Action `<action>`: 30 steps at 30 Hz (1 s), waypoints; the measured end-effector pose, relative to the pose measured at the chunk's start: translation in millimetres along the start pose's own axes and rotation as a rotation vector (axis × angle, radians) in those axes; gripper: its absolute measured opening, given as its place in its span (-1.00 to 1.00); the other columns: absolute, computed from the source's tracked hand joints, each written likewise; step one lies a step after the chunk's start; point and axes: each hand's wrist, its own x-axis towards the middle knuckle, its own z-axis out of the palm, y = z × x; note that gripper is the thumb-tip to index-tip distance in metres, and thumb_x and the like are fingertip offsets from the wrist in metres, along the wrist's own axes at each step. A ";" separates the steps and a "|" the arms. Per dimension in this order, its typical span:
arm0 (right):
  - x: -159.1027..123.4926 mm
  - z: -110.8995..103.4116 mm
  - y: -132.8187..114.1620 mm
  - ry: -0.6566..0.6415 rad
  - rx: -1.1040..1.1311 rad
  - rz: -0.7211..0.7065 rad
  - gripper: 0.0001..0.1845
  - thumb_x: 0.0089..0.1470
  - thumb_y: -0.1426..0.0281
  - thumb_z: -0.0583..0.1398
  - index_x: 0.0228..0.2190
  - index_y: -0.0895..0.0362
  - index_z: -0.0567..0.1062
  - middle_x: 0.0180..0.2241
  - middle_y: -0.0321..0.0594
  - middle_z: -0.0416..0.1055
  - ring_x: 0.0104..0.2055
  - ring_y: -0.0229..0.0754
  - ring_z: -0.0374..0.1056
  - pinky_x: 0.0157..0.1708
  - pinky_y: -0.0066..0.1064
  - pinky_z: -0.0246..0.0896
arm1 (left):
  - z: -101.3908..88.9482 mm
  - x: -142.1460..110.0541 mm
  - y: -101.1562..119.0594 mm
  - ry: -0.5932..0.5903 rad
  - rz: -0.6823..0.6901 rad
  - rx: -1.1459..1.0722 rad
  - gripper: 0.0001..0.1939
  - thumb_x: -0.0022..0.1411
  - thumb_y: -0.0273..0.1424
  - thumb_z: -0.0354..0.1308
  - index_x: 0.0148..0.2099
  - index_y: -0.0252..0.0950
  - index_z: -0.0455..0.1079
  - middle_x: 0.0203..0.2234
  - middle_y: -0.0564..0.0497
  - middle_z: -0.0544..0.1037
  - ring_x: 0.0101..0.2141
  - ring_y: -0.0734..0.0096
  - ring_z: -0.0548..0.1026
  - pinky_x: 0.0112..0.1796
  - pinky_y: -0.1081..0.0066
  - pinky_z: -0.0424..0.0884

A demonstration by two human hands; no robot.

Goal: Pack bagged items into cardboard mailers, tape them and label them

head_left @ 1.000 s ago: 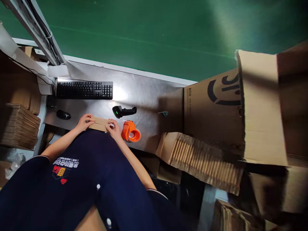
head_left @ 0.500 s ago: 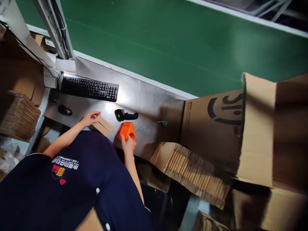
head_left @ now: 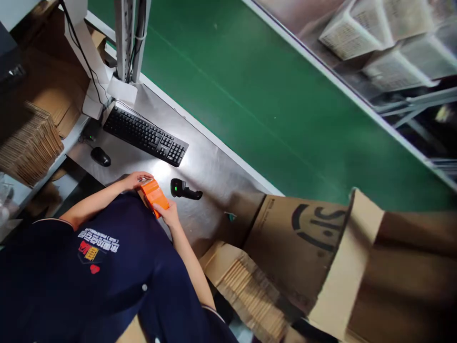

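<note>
My right hand (head_left: 169, 213) is closed around an orange tape dispenser (head_left: 156, 194), which lies over the top of a small cardboard box (head_left: 143, 195). Most of the box is hidden beneath the dispenser; a strip of brown shows along its left side. My left hand (head_left: 137, 179) grips the far end of the box, its fingers close to the dispenser's front. To the right of both hands, a black barcode scanner (head_left: 185, 190) with a green light rests on the metal table (head_left: 210, 176).
A black keyboard (head_left: 146, 136) and a mouse (head_left: 100, 156) sit at the left. Beyond the table runs a green conveyor belt (head_left: 228, 90). A large open carton (head_left: 285, 238) stands right, near stacked flat cardboard (head_left: 246, 290). More folded cardboard (head_left: 32, 143) is far left.
My right hand has brought the tape dispenser leftward from beside the box onto its top. My left hand stays on the box. The head view has rotated and shifted.
</note>
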 end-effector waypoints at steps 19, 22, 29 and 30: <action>-22.6 -5.7 -7.5 -0.002 -0.109 0.006 -0.55 -0.10 -0.08 0.40 -0.43 0.04 0.59 -0.49 -0.22 0.52 -0.48 -0.06 0.36 -0.41 -0.15 0.41 | 2.8 -35.9 75.7 0.174 0.022 0.529 -0.74 0.30 -0.27 0.26 -0.42 -0.23 0.59 -0.01 -0.08 0.62 -0.11 0.20 0.58 0.01 0.23 0.51; -27.1 -6.3 -21.6 0.010 -0.166 0.081 -0.53 -0.03 -0.07 0.40 -0.37 0.09 0.63 -0.47 -0.21 0.55 -0.48 -0.06 0.38 -0.40 -0.16 0.42 | 3.0 -28.7 59.4 0.223 -0.012 0.487 -0.75 0.24 -0.27 0.30 -0.45 -0.27 0.59 0.07 -0.11 0.57 -0.21 0.29 0.56 -0.07 0.24 0.53; -36.7 -13.4 -32.2 0.050 -0.203 0.183 -0.51 -0.05 -0.09 0.40 -0.42 0.10 0.61 -0.52 -0.20 0.54 -0.53 -0.07 0.35 -0.47 -0.16 0.38 | -2.2 -17.1 21.3 0.394 -0.076 0.393 -0.73 0.20 -0.33 0.29 -0.54 -0.25 0.51 0.00 -0.07 0.54 -0.19 0.26 0.54 -0.03 0.15 0.53; -36.1 -13.7 -33.2 0.048 -0.203 0.186 -0.52 -0.05 -0.08 0.39 -0.43 0.09 0.60 -0.52 -0.21 0.54 -0.53 -0.08 0.34 -0.47 -0.18 0.37 | -5.5 -15.9 17.2 0.411 -0.078 0.387 -0.72 0.20 -0.32 0.29 -0.55 -0.25 0.50 0.00 -0.06 0.54 -0.21 0.28 0.53 -0.04 0.16 0.54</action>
